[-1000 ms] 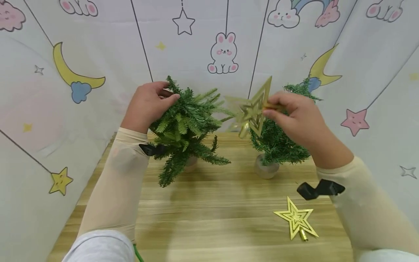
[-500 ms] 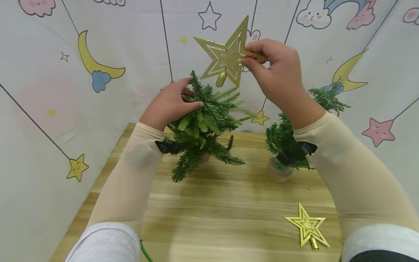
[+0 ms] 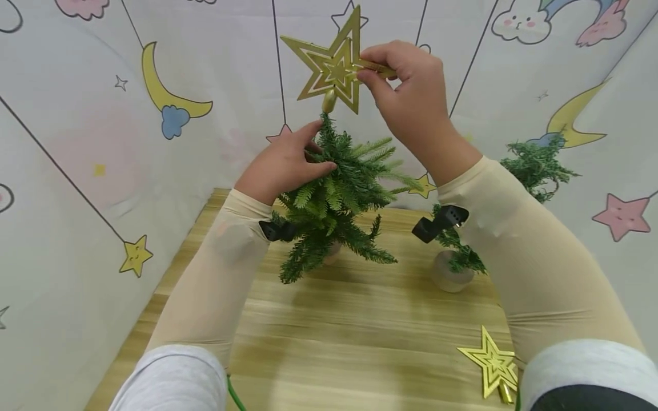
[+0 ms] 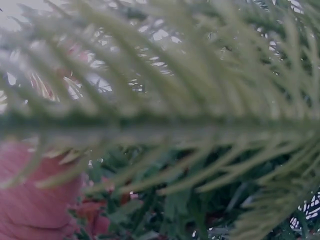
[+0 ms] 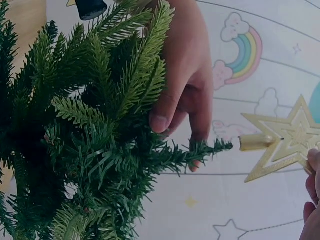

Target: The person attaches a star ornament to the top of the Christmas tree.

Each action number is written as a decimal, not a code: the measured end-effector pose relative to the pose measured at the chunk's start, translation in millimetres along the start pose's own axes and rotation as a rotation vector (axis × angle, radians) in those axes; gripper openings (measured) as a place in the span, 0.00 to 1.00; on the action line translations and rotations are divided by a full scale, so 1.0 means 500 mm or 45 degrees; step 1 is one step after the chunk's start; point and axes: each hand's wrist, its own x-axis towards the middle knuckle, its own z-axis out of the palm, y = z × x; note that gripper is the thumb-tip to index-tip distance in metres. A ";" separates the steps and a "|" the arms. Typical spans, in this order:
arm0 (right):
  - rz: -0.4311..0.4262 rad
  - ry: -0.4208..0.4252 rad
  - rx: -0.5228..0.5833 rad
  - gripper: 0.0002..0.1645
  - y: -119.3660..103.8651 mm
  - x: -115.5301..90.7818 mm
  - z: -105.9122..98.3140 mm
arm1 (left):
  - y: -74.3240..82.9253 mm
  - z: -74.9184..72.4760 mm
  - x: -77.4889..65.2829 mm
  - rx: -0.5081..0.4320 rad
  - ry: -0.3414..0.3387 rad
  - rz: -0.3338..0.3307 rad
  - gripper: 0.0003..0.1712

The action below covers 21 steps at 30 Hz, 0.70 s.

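Observation:
A gold star tree topper [image 3: 336, 69] is held by one point in my right hand [image 3: 413, 94], thumb against fingers. Its hollow socket [image 5: 256, 142] hangs over the tip of a small green Christmas tree [image 3: 344, 197]; in the right wrist view a slight gap separates the socket from the tip [image 5: 220, 146]. My left hand [image 3: 283, 165] grips the upper part of that tree, thumb in front and fingers behind the top sprig. Blurred needles cover most of the left wrist view, where part of a pinkish hand [image 4: 35, 200] shows at lower left.
A second small tree [image 3: 537, 165] on a pale round base [image 3: 452, 273] stands at right, partly behind my right arm. Another gold star topper [image 3: 492, 361] lies on the wooden table [image 3: 329, 331] near the right sleeve. A printed cloth [image 3: 241, 74] hangs behind.
My right hand has lifted the star from in front of the right tree, up and left to above the left tree's tip. My left hand keeps its place on the tree; the head view has shifted.

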 end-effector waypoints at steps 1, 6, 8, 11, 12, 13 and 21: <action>0.002 -0.004 -0.003 0.15 0.001 0.001 0.000 | 0.002 0.000 0.000 0.004 0.003 0.005 0.53; -0.003 -0.024 -0.016 0.14 0.003 0.002 0.001 | 0.008 0.000 0.001 0.027 0.004 0.022 0.52; -0.016 -0.029 -0.022 0.13 0.004 0.002 0.003 | 0.008 0.001 0.001 0.032 0.005 0.035 0.51; -0.053 -0.064 -0.027 0.13 0.006 0.001 0.009 | 0.006 0.002 0.001 0.025 0.011 0.049 0.50; -0.068 -0.079 -0.026 0.13 0.006 0.001 0.011 | 0.005 0.002 0.001 0.019 0.012 0.051 0.50; -0.068 -0.099 -0.019 0.13 0.006 0.001 0.013 | 0.004 0.003 0.000 0.013 0.008 0.047 0.49; 0.011 -0.223 -0.008 0.14 0.004 -0.001 0.016 | -0.001 0.005 0.003 0.027 -0.043 0.041 0.41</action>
